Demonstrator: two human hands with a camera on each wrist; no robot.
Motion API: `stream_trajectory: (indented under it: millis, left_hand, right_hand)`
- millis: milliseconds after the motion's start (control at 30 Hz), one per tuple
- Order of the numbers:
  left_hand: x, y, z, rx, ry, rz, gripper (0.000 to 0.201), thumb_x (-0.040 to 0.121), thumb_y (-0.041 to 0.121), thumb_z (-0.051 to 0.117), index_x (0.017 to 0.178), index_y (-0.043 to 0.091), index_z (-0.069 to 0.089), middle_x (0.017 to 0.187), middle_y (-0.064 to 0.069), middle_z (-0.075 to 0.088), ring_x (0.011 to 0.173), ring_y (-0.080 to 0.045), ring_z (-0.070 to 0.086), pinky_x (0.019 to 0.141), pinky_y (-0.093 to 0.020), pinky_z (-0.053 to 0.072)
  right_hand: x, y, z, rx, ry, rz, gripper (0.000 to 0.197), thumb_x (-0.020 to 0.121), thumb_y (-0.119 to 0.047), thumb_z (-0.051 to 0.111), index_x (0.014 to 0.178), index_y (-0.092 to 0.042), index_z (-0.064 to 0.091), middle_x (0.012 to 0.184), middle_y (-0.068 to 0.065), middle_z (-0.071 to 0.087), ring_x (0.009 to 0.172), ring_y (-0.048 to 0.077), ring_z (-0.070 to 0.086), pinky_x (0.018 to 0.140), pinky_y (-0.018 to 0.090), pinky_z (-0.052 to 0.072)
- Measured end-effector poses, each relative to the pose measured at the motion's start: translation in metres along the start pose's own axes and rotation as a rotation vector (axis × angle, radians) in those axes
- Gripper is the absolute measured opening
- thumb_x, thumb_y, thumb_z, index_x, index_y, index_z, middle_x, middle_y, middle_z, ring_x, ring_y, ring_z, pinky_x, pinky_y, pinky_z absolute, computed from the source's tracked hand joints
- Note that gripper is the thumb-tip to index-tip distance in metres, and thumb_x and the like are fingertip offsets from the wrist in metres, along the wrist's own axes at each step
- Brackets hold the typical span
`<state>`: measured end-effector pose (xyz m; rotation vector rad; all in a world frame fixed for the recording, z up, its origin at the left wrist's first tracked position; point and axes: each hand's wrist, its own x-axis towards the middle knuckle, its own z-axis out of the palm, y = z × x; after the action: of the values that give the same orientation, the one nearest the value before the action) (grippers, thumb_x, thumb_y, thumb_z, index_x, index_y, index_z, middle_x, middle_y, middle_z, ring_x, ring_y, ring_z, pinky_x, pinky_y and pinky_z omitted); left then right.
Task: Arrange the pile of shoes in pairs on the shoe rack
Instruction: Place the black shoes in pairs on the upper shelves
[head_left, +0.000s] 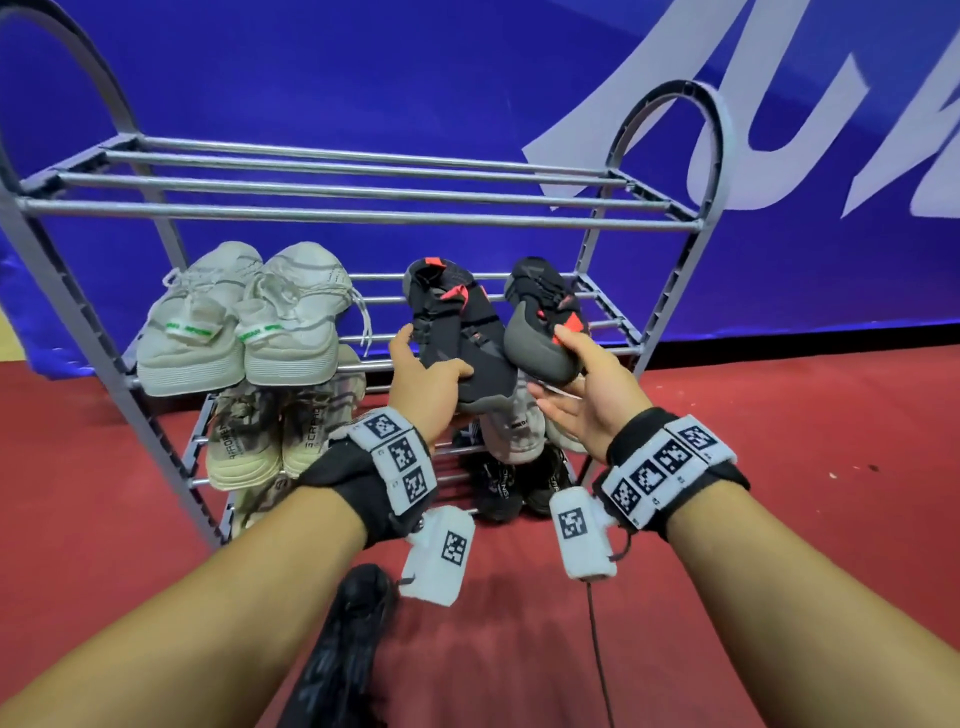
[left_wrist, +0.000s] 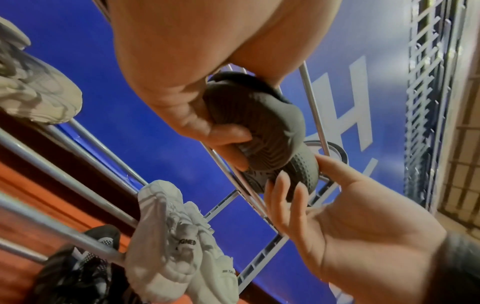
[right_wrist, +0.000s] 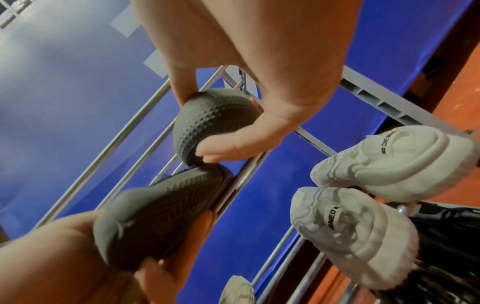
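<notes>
Smooth, faintly shiny metal bars are seen at upper centre; matt knit cloth on black-and-red shoes; textured grey rubber soles.

The left hand and wrist hide part of the white shoes on the lower shelf. The dark shoe on the floor is blurred and cut off by the head view's bottom edge. Shoe lettering reads only partly.
</notes>
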<state>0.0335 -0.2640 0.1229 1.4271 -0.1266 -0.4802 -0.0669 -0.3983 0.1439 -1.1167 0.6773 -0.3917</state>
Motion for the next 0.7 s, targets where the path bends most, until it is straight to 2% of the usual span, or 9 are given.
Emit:
stream_trajectory:
  millis: [100, 133, 200, 267, 333, 400, 500, 600, 700]
  left_hand:
    - [-0.001, -0.009, -0.003, 0.019, -0.005, -0.008, 0.072, 0.085, 0.007, 0.069, 0.138, 0.025, 0.024, 0.113, -0.011, 0.058, 0.07, -0.026, 0.068, 0.045, -0.028, 0.052]
    - [-0.002, -0.01, -0.004, 0.02, -0.016, -0.008, 0.069, 0.086, 0.005, 0.069, 0.136, 0.024, 0.025, 0.113, -0.01, 0.059, 0.066, -0.023, 0.069, 0.042, -0.024, 0.049]
    - [0.0, -0.01, -0.004, 0.025, -0.004, 0.013, 0.067, 0.087, 0.002, 0.068, 0.136, 0.023, 0.028, 0.118, -0.011, 0.06, 0.065, -0.018, 0.069, 0.04, -0.022, 0.048]
    - [0.003, -0.006, -0.004, 0.009, -0.014, 0.026, 0.062, 0.089, 0.001, 0.065, 0.135, 0.026, 0.032, 0.116, -0.009, 0.062, 0.063, -0.014, 0.07, 0.04, -0.021, 0.048]
    - [0.01, -0.004, -0.004, -0.016, -0.036, 0.019, 0.06, 0.091, 0.002, 0.064, 0.135, 0.03, 0.033, 0.113, -0.008, 0.066, 0.06, -0.013, 0.072, 0.041, -0.022, 0.047]
    - [0.016, -0.004, 0.003, -0.027, -0.045, 0.021, 0.069, 0.09, 0.008, 0.066, 0.147, 0.028, 0.031, 0.12, -0.011, 0.067, 0.073, -0.02, 0.073, 0.044, -0.023, 0.048]
    - [0.018, -0.008, 0.021, -0.03, -0.059, 0.068, 0.081, 0.088, 0.018, 0.07, 0.154, 0.033, 0.024, 0.127, -0.01, 0.065, 0.087, -0.023, 0.074, 0.047, -0.021, 0.05]
    - [0.018, -0.009, 0.037, -0.034, -0.065, 0.087, 0.083, 0.088, 0.019, 0.07, 0.155, 0.032, 0.022, 0.124, -0.009, 0.067, 0.088, -0.024, 0.074, 0.048, -0.021, 0.049]
    - [0.022, -0.007, 0.046, -0.017, -0.055, 0.094, 0.084, 0.087, 0.021, 0.07, 0.155, 0.029, 0.022, 0.119, -0.01, 0.07, 0.088, -0.034, 0.073, 0.049, -0.024, 0.048]
  right_hand:
    - [0.0, -0.005, -0.002, 0.024, 0.031, -0.061, 0.029, 0.092, -0.03, 0.068, 0.116, -0.013, 0.063, 0.098, 0.009, 0.072, 0.073, 0.018, 0.073, 0.06, 0.023, 0.06]
    - [0.003, -0.007, -0.004, 0.015, 0.086, -0.083, 0.018, 0.092, -0.026, 0.067, 0.106, -0.014, 0.065, 0.093, 0.007, 0.071, 0.072, 0.016, 0.071, 0.06, 0.023, 0.059]
    - [0.008, -0.01, -0.009, -0.016, 0.201, -0.106, 0.007, 0.093, -0.022, 0.065, 0.087, -0.018, 0.063, 0.077, 0.003, 0.063, 0.049, 0.007, 0.063, 0.055, 0.023, 0.055]
    - [0.013, -0.007, -0.015, -0.031, 0.257, -0.104, 0.009, 0.093, -0.024, 0.064, 0.088, -0.018, 0.061, 0.072, 0.002, 0.059, 0.037, 0.006, 0.055, 0.052, 0.023, 0.052]
    - [0.013, -0.002, -0.017, -0.026, 0.236, -0.113, 0.019, 0.091, -0.029, 0.068, 0.104, -0.017, 0.062, 0.08, 0.001, 0.065, 0.047, 0.009, 0.061, 0.052, 0.022, 0.053]
    - [0.014, 0.003, -0.015, -0.015, 0.197, -0.143, 0.03, 0.088, -0.029, 0.073, 0.114, -0.017, 0.061, 0.091, 0.003, 0.069, 0.059, 0.013, 0.066, 0.054, 0.023, 0.055]
    - [0.017, 0.003, -0.013, 0.047, 0.185, -0.221, 0.024, 0.089, -0.017, 0.072, 0.112, -0.016, 0.065, 0.101, 0.007, 0.071, 0.076, 0.016, 0.07, 0.056, 0.023, 0.056]
    - [0.021, -0.003, -0.02, 0.091, 0.204, -0.245, 0.022, 0.091, -0.013, 0.068, 0.112, -0.017, 0.069, 0.099, 0.007, 0.073, 0.082, 0.019, 0.071, 0.059, 0.026, 0.057]
    - [0.023, -0.008, -0.027, 0.085, 0.19, -0.227, 0.018, 0.092, -0.013, 0.065, 0.107, -0.022, 0.07, 0.106, 0.007, 0.074, 0.089, 0.021, 0.072, 0.06, 0.026, 0.057]
